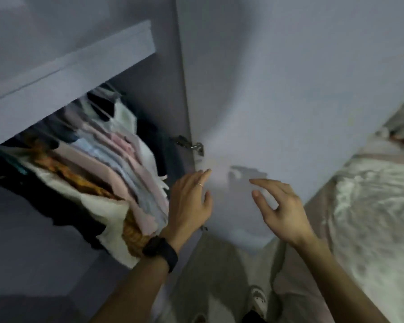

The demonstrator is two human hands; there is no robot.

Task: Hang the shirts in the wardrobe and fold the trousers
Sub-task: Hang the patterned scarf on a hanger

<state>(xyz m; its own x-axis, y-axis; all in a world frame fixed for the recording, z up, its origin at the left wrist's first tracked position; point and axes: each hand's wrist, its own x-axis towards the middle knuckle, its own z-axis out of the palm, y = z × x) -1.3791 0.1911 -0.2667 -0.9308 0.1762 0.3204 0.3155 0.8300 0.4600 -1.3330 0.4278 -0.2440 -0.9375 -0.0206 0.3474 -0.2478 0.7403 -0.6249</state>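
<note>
Feet in a pale slipper (pixel 257 297) stand on the floor, far below the fingers. A black watch (pixel 160 251) sits on the left wrist.

The left hand (pixel 189 201) is up with its fingers straight and close together. It holds nothing. A thin ring (pixel 200 184) is on one finger. The right hand (pixel 280 210) is just beside it, with its fingers spread and a little bent. It holds nothing too.

Both hands are right in front of the big grey door (pixel 289 89). The picture is too blurry to tell if the fingertips touch it. A metal hinge (pixel 191 145) is just above the left fingertips.

Left of the left fingers, the shirts (pixel 117 164) hang packed in a row inside the open wardrobe (pixel 79 73). They are pink, blue, white, orange and black.

Right of the right fingers lies a bed (pixel 371 206) with a pale cover.
</note>
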